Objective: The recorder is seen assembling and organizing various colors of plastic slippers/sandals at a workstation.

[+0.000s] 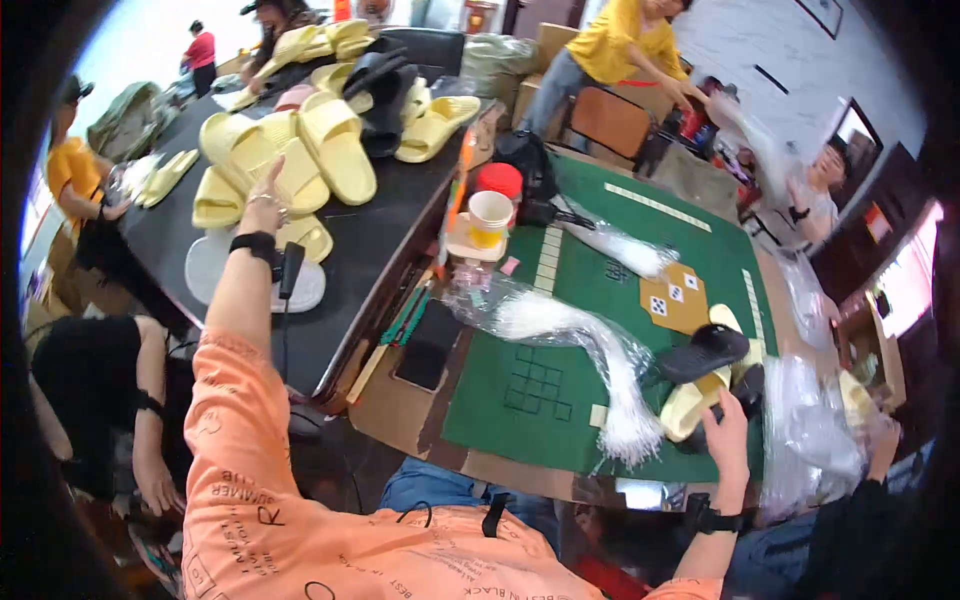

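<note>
Pale yellow slippers (300,150) piled on the black table (350,260): your left hand (265,205) rests on one, fingers together. Your right hand (728,428), fingers spread, touches a yellow slipper (692,405) at the green mat's (590,330) near edge, beside clear bags (810,430); the mat's middle lies open.

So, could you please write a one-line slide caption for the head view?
Left hand reaching into a pile of yellow slippers; right hand on a yellow slipper at the green mat.

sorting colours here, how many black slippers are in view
3 that I can make out: one black slipper on the green mat above the right hand, a second beside it, a third on the yellow pile. More may be hidden.
</note>
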Available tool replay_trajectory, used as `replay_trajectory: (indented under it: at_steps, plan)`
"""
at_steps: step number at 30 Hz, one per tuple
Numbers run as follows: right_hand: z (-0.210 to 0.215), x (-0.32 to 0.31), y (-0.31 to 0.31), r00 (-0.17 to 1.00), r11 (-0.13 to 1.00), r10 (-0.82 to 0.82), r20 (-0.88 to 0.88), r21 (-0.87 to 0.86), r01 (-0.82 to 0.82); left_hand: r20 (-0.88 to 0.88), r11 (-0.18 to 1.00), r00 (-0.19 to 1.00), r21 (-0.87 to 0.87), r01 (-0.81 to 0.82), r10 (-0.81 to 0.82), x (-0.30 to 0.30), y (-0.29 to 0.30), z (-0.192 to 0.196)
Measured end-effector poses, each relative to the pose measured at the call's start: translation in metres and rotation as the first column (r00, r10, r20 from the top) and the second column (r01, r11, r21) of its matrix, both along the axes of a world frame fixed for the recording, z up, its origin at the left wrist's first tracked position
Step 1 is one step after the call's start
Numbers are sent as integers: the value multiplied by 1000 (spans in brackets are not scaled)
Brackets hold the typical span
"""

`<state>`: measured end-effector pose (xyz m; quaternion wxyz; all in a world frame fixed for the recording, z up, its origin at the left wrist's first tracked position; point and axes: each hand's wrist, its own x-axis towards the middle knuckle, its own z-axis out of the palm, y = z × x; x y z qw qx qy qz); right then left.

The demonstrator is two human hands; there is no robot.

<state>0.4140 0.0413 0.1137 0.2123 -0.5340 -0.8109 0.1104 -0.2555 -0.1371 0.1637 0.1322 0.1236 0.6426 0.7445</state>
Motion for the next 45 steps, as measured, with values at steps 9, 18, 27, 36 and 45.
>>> replay_trajectory:
  at_steps: [9,18,27,36,45]
  plan:
    - [19,-129,-66,883,894,367,-294,-149,-422,-18,823,984,545,158,-177,67,-3,16]
    - [-16,-239,-154,-213,656,-548,-809,-258,-709,-201,752,851,401,524,-485,336,7,-54]
    - [-65,-167,-148,-140,706,-587,-797,-419,-571,-81,254,397,650,716,-914,315,5,-114]
    - [-58,-85,-113,170,897,-403,-899,-425,-122,163,554,680,726,407,-715,284,2,-48]
    - [-1,-125,11,810,805,191,-554,-384,-452,512,527,227,576,625,-829,303,23,-121]
